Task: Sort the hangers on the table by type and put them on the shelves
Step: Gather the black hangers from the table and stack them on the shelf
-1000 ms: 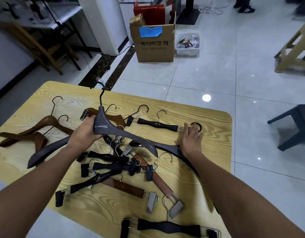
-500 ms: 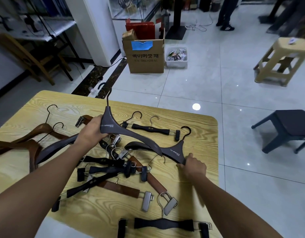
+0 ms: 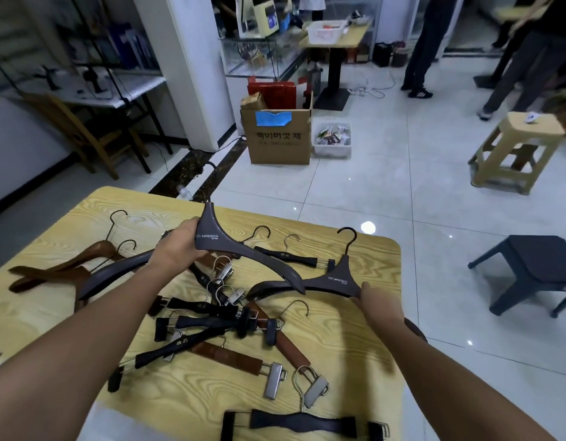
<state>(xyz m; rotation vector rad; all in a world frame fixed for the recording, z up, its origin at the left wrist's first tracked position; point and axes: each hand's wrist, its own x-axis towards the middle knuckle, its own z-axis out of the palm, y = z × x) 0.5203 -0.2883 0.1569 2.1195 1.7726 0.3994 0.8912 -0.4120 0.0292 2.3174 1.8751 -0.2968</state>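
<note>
1. at the far left, two brown wooden coat hangers (image 3: 52, 275) lie together on the bench (image 3: 354, 361), seemingly a group already begun.
2. the left hand (image 3: 176, 246) has its fingers (image 3: 189, 226) curled round the neck of a dark grey coat hanger (image 3: 211, 240), held above the bench.
3. in the middle, a tangle of black and brown clip hangers (image 3: 211, 319) lies unsorted.
4. the right hand (image 3: 378, 302) pinches the shoulder of a second grey coat hanger (image 3: 335, 280), whose far tip sits under the first.
5. the sorting looks early: the grey pair is being gathered, and nothing appears shelved.
</note>
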